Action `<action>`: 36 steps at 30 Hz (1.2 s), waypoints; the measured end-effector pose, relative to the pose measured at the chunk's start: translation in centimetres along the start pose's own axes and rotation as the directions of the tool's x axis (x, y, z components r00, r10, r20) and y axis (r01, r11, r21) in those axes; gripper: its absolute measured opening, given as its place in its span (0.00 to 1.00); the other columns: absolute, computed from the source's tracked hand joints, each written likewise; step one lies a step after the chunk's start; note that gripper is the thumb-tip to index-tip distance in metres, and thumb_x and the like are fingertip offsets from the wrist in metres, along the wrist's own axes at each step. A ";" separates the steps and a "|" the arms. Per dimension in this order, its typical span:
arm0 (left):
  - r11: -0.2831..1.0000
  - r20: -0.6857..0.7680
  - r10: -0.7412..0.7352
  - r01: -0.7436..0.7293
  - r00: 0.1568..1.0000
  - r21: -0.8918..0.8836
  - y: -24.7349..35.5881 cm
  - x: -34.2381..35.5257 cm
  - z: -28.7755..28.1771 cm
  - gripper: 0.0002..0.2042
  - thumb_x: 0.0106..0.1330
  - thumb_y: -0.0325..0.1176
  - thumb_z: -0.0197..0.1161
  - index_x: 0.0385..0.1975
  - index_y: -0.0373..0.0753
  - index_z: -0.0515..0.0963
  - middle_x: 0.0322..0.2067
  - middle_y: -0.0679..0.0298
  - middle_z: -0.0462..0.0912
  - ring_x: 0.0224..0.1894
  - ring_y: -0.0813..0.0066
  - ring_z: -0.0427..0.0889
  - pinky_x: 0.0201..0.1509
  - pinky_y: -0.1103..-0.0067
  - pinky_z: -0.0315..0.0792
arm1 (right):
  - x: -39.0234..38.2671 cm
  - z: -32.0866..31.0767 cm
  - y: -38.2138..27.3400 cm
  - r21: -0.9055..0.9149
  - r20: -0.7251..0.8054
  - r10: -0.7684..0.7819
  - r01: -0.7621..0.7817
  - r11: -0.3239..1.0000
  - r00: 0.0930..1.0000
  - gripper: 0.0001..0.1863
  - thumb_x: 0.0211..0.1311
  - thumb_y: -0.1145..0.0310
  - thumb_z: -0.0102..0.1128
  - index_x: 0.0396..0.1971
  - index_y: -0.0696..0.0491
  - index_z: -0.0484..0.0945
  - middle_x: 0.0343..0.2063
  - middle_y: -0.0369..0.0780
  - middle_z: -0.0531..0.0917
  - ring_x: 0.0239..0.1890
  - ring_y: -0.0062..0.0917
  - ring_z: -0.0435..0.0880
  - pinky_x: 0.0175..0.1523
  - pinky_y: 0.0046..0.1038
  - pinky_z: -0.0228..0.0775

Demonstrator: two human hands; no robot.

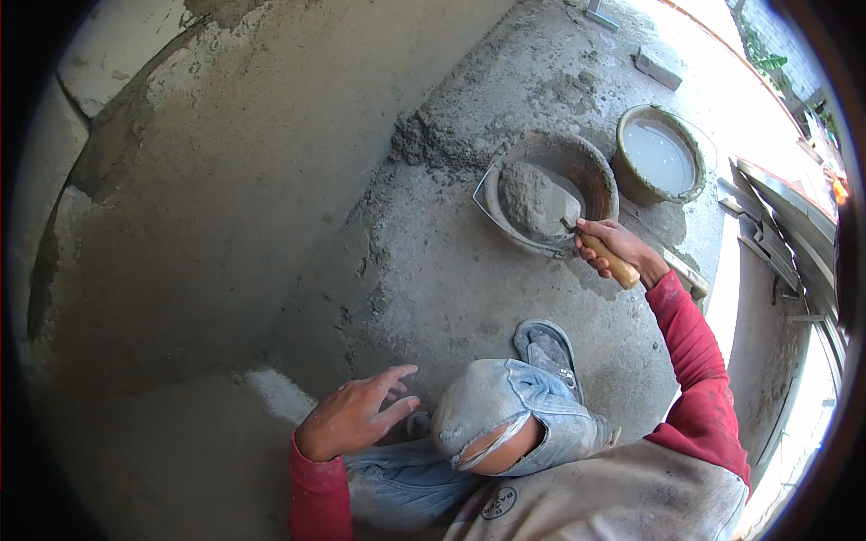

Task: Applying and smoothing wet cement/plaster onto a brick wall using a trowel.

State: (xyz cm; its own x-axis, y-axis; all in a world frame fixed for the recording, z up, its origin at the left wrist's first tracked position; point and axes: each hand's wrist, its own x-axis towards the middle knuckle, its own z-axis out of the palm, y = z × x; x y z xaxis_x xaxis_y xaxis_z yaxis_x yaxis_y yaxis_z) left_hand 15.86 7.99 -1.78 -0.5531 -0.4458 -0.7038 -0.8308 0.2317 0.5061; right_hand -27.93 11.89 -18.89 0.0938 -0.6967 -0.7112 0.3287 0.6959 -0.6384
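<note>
My right hand (613,245) is closed round the wooden handle of a trowel (621,268). Its blade reaches into a round bucket (600,171) with a wire handle, and a lump of wet grey mortar (528,194) sits in the bucket against the blade. Part of the blade is covered by mortar, so its full outline cannot be seen. My left hand (363,410) is held by my bent knee, fingers apart and holding nothing. A second bucket (631,176) with cloudy water stands just right of the mortar bucket.
At left rises a plastered wall (234,162), with rough mortar (433,140) heaped along its foot. A grey block (658,68) lies beyond the buckets. Metal lengths (767,234) are stacked at the right. My sandalled foot (548,352) rests on the concrete floor (451,279).
</note>
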 end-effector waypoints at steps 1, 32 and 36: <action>1.000 -0.014 0.003 -0.003 1.000 -0.002 0.0 0.3 -0.1 0.25 0.70 0.41 0.60 0.63 0.39 0.68 0.47 0.48 0.84 0.50 0.51 0.84 0.53 0.66 0.75 | -0.5 0.3 0.9 0.027 0.037 -0.047 0.046 0.999 0.998 0.19 0.72 0.55 0.50 0.27 0.54 0.72 0.18 0.33 0.74 0.12 0.16 0.69 0.16 0.25 0.67; 0.991 -0.159 0.133 -0.131 0.978 0.021 -0.9 -6.0 1.6 0.20 0.73 0.42 0.56 0.59 0.38 0.70 0.36 0.46 0.84 0.43 0.42 0.82 0.44 0.59 0.75 | 2.7 31.4 -1.5 0.018 0.548 -0.837 1.000 0.004 -0.006 0.18 0.65 0.63 0.62 0.52 0.53 0.74 0.32 0.51 0.82 0.30 0.43 0.85 0.37 0.38 0.76; 0.979 -0.080 0.197 -0.200 0.977 -0.029 -0.6 -4.7 1.4 0.20 0.72 0.41 0.58 0.58 0.37 0.71 0.40 0.46 0.85 0.43 0.45 0.83 0.46 0.60 0.76 | -2.3 17.1 -1.4 -0.734 0.088 -0.643 0.486 0.475 0.761 0.12 0.65 0.66 0.47 0.33 0.62 0.73 0.21 0.45 0.78 0.21 0.37 0.79 0.33 0.35 0.72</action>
State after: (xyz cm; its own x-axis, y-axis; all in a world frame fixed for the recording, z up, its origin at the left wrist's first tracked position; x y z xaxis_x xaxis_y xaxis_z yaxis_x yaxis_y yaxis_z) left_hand 18.87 11.18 0.57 -0.6990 -0.4595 -0.5479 -0.7014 0.2912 0.6506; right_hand -12.51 9.56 -11.34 -0.0568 -0.9928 -0.1050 -0.4880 0.1194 -0.8646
